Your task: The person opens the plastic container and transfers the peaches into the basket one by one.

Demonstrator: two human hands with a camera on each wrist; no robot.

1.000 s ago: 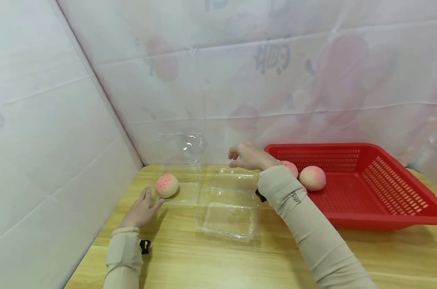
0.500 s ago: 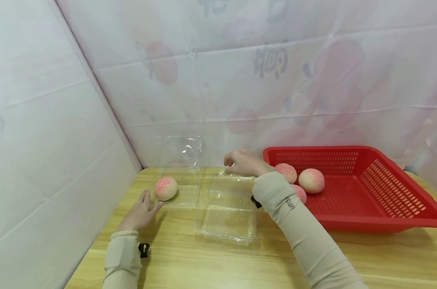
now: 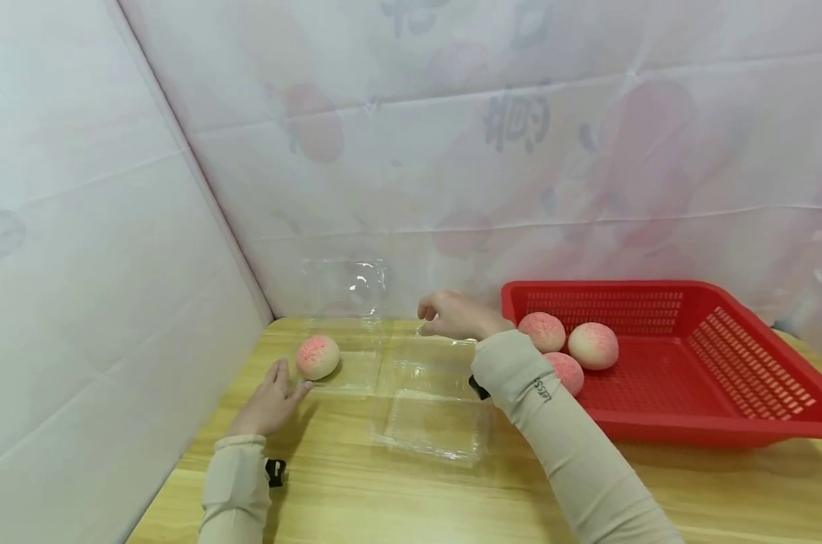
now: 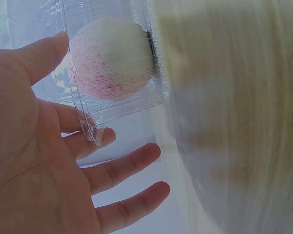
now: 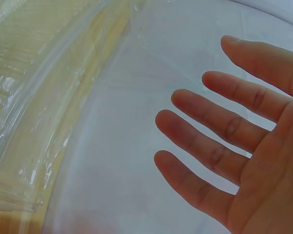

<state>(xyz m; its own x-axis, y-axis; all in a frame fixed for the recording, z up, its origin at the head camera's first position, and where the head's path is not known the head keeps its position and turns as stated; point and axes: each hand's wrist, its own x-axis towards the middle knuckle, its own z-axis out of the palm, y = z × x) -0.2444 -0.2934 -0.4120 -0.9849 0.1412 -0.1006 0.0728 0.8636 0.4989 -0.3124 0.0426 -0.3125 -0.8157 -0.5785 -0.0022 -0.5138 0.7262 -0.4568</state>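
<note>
A round white bun with pink speckles sits in a clear plastic clamshell box at the left, whose lid stands raised behind it. My left hand is at the box's near left corner. In the left wrist view its thumb touches the rim and the foremost fingers lie at the corner, the others spread. My right hand hovers over the back of another clear plastic box. The right wrist view shows its fingers spread and relaxed, holding nothing.
At the right stands a red perforated plastic basket. Three similar pink-and-white buns lie at its left end. A pale printed cloth wall rises behind the wooden table, with another at the left.
My right hand has shifted slightly left, away from the basket, uncovering more of the buns there. The left hand stays at the box corner. The head view has tilted a little.
</note>
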